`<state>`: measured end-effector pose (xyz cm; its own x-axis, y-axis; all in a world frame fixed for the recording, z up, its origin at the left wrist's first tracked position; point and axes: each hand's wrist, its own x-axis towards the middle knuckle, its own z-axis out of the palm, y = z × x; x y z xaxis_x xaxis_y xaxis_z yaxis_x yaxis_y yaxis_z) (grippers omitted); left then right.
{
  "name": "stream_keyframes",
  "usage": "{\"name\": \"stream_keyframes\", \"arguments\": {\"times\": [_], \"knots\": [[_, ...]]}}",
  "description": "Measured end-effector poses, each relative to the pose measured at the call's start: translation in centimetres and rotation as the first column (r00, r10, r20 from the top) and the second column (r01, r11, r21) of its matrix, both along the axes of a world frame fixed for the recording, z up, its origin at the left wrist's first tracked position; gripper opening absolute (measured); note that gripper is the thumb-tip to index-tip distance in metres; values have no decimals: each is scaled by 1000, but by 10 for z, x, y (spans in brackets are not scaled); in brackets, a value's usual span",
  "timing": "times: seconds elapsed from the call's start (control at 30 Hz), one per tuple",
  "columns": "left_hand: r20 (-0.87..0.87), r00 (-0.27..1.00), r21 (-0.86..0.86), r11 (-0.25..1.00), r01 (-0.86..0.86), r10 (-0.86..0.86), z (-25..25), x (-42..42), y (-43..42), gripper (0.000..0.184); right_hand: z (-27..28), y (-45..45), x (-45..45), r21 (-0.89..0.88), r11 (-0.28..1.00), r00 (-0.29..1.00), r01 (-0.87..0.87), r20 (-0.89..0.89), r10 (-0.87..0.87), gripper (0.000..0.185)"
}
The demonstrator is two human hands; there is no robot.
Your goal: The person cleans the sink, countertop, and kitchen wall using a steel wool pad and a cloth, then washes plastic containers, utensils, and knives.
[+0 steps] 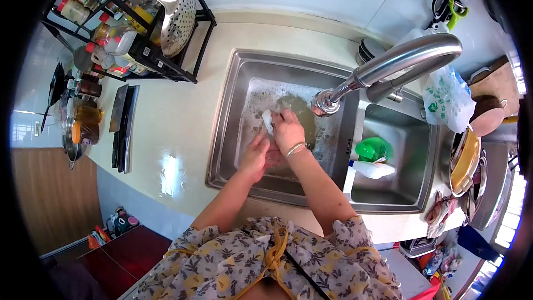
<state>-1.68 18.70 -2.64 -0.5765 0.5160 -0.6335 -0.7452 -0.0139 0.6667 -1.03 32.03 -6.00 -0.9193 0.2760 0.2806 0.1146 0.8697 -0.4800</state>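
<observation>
Both my hands are over the large sink basin (pixel 226 133), which holds cloudy, sudsy water. Between them is a small white thing (pixel 267 120), soft-looking like a wet cloth or sponge; I cannot make out its kind. My right hand (pixel 287 131), a bracelet at its wrist, closes on it from the right with bent fingers. From below left, my left hand (pixel 256 154) curls against its lower end, its fingertips partly hidden. The faucet head (pixel 325 104) hangs just right of my hands.
The smaller right basin (pixel 408 128) holds a green bottle (pixel 373 148) and a white bottle (pixel 373 169). Knives (pixel 123 128) lie on the left counter. A black spice rack (pixel 183 69) with a skimmer (pixel 179 25) stands at back left. A plastic bag (pixel 448 100) sits right of the faucet.
</observation>
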Motion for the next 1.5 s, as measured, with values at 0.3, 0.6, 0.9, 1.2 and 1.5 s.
{"name": "stream_keyframes", "arguments": {"times": [0.3,0.6,0.9,1.2,1.5], "knots": [[-315,933,-242,966,96,-172,-10,2,-11,54,35,-4,39,-49,992,918,-119,376,129,21],[-458,884,-214,977,-7,-94,-5,-17,-22,53,-35,12,57,-215,976,689,-28,703,175,34],[-226,974,-147,988,-45,11,-15,-26,-27,48,-87,35,78,31,999,642,18,766,-36,32],[-171,976,-129,985,117,-138,-31,-18,-25,69,-7,42,48,-855,516,998,54,28,-59,26],[-242,913,-160,942,295,-327,-8,-10,-14,68,2,23,37,-416,908,999,47,1,-51,30]]}}
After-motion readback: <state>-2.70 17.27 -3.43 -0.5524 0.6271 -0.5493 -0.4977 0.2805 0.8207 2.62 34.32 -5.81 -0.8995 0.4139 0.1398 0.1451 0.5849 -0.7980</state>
